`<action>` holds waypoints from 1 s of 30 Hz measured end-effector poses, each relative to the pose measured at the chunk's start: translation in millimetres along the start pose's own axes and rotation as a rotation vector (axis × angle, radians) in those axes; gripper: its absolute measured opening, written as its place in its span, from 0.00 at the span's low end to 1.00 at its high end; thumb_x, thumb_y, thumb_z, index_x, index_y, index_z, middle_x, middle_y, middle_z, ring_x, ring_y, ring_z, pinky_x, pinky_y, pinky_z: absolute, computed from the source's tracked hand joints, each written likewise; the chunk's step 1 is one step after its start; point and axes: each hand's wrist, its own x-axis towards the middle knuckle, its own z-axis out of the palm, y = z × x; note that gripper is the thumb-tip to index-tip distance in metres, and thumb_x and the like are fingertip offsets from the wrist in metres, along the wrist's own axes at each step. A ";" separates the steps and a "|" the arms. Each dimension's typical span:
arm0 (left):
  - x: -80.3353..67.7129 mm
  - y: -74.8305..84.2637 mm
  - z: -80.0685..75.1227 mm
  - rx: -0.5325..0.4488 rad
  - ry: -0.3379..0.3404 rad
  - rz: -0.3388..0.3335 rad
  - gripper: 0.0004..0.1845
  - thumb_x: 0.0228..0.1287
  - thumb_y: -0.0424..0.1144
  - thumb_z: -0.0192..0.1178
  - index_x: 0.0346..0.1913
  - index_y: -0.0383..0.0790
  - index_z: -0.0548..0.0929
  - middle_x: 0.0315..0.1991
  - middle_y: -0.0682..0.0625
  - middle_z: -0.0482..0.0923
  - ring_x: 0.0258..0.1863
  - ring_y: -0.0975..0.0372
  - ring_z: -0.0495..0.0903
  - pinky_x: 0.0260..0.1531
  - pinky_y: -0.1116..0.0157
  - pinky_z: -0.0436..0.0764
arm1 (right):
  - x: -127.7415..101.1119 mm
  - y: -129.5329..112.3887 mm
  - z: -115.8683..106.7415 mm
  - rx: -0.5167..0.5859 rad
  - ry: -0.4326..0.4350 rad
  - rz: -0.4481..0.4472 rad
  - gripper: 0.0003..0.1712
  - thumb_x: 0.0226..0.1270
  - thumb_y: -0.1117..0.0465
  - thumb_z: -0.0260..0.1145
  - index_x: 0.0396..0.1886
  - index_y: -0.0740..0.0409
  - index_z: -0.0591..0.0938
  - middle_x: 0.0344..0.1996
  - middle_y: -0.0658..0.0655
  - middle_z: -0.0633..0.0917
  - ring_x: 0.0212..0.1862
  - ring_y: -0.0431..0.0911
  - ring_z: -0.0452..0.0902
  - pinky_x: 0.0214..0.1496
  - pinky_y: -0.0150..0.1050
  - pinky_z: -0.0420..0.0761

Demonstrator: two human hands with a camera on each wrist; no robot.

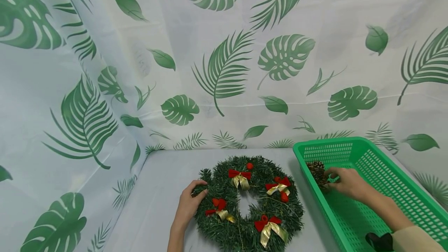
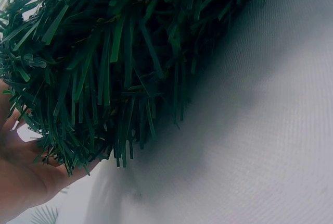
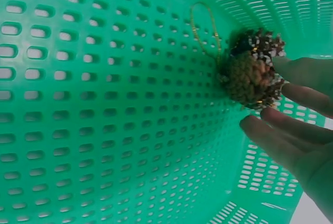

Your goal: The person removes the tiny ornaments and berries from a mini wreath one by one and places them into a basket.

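While in basket (image 1: 350,219), right grip (image 1: 350,182) at pinecones (image 1: 316,171)

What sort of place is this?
Probably a makeshift craft or filming booth: leaf-print sheeting walls the back and left of a pale tabletop, with a decorated wreath and a green basket holding pine cones.

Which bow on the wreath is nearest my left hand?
The leftmost bow, beside the fingers of your left hand; no other bow sits so far left on the wreath.
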 end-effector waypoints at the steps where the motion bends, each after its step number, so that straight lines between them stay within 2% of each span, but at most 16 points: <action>1: 0.0 -0.2 -0.1 -0.001 0.000 0.002 0.13 0.72 0.41 0.65 0.56 0.46 0.84 0.68 0.41 0.76 0.69 0.41 0.71 0.57 0.44 0.79 | -0.2 -0.7 -0.9 -0.001 0.000 0.000 0.18 0.59 0.69 0.75 0.48 0.72 0.83 0.36 0.70 0.87 0.35 0.60 0.85 0.32 0.49 0.84; 7: -0.3 -0.4 -0.4 -0.008 0.001 -0.003 0.13 0.72 0.41 0.65 0.56 0.46 0.84 0.67 0.41 0.76 0.67 0.43 0.74 0.53 0.48 0.81 | -3.2 -11.1 -9.2 0.030 0.009 -0.005 0.18 0.60 0.69 0.74 0.49 0.73 0.83 0.42 0.72 0.86 0.39 0.62 0.86 0.35 0.50 0.86; 21: -2.0 0.5 -0.2 -0.023 -0.001 -0.007 0.14 0.71 0.42 0.66 0.57 0.48 0.84 0.68 0.42 0.76 0.64 0.46 0.77 0.51 0.51 0.82 | -17.6 -49.6 -24.9 0.105 0.065 -0.018 0.19 0.65 0.63 0.74 0.53 0.66 0.84 0.49 0.71 0.86 0.44 0.63 0.87 0.37 0.48 0.87; 25: -3.1 1.1 -0.7 -0.028 0.001 -0.013 0.14 0.72 0.42 0.66 0.58 0.48 0.84 0.69 0.42 0.75 0.62 0.47 0.79 0.50 0.52 0.82 | -20.1 -63.2 -27.7 0.116 0.093 -0.034 0.18 0.65 0.63 0.75 0.53 0.63 0.85 0.50 0.68 0.87 0.45 0.60 0.87 0.38 0.43 0.87; 30: -3.7 1.5 -1.0 -0.037 0.001 -0.011 0.14 0.72 0.41 0.65 0.58 0.47 0.84 0.70 0.40 0.74 0.61 0.47 0.79 0.49 0.53 0.82 | -23.5 -80.8 -28.2 0.114 0.148 -0.095 0.16 0.63 0.65 0.76 0.50 0.59 0.86 0.46 0.60 0.89 0.43 0.54 0.87 0.40 0.39 0.88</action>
